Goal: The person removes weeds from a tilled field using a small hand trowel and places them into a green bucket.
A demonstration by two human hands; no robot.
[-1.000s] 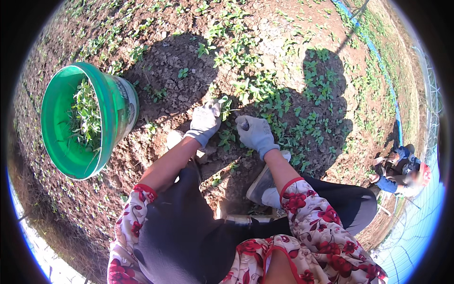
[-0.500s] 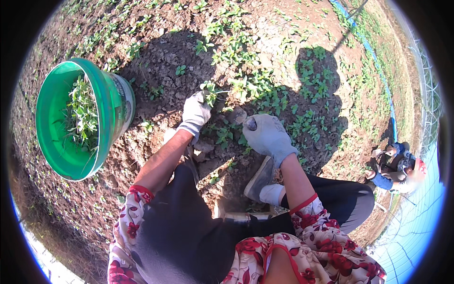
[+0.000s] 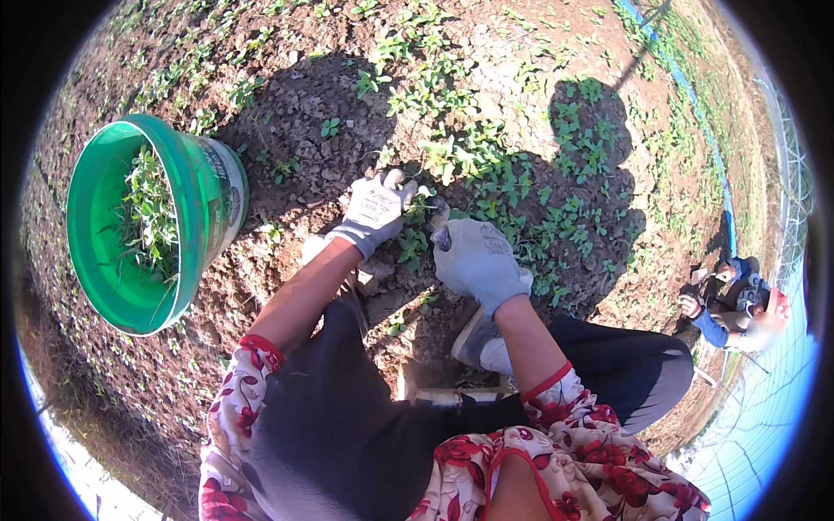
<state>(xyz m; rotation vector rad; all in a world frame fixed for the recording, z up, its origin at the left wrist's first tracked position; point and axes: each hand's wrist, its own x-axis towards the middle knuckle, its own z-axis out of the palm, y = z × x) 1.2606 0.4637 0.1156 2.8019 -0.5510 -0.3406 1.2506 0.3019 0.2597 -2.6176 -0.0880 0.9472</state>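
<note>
My left hand (image 3: 373, 208), in a pale grey work glove, is closed with its fingers around small green plants (image 3: 419, 205) at soil level. A few leaves show past its fingertips. To its right, my right hand (image 3: 479, 260), in a matching glove, is wrapped round a small digging tool with a dark rounded handle (image 3: 442, 237). The tool's dull blade (image 3: 440, 211) points toward the plants beside my left fingers; its tip is hard to make out. A green bucket (image 3: 165, 130), tilted toward me at the left, holds a heap of pulled green plants (image 3: 152, 213).
Low seedlings grow across the brown soil (image 3: 339, 95), thickest beyond my right hand. A blue hose (image 3: 708, 139) runs along the right side, near a wire fence (image 3: 792, 174). Another person (image 3: 734, 304) crouches at the far right. My shoe (image 3: 475, 339) is under my right forearm.
My left hand has moved right and its fingers now reach in among the plants near the blade. The right hand with the tool has shifted slightly left and nearer to me.
</note>
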